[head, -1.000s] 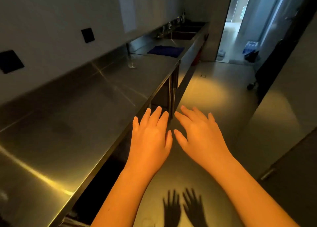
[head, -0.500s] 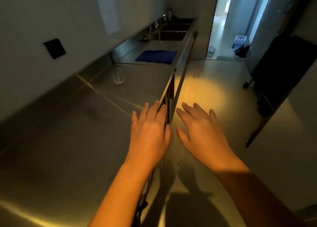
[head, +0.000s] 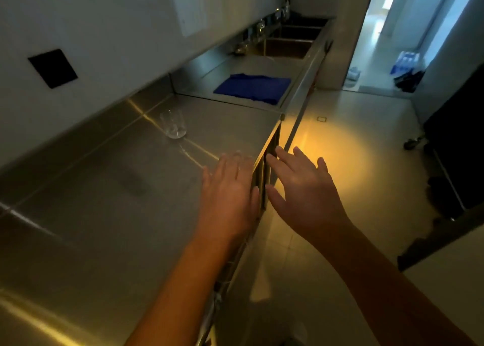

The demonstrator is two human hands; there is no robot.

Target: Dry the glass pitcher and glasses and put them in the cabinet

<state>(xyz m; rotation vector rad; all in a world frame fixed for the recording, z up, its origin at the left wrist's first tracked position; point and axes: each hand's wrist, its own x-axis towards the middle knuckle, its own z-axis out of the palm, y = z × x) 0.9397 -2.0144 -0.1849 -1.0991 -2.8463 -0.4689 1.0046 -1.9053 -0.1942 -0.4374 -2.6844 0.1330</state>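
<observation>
Clear round drinking glass point(head: 174, 124): stood upright on the grey steel tabletop point(head: 91, 193), near the wall, well apart from both hands. Left hand point(head: 230, 192): stretched flat above the tabletop edge, fingers straight, held nothing. Right hand point(head: 301, 188): spread above the floor, fingers open, empty. Folded blue cloth point(head: 252, 87): lay beyond the glass.

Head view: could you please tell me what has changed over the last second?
The person has moved forward along the counter, so the glass and blue cloth now look nearer. The left hand has drifted from beside the counter edge to above its top; the right hand stays over the floor. Nothing was gripped or let go: both hands remain open and empty, the glass upright, the cloth flat.
</observation>
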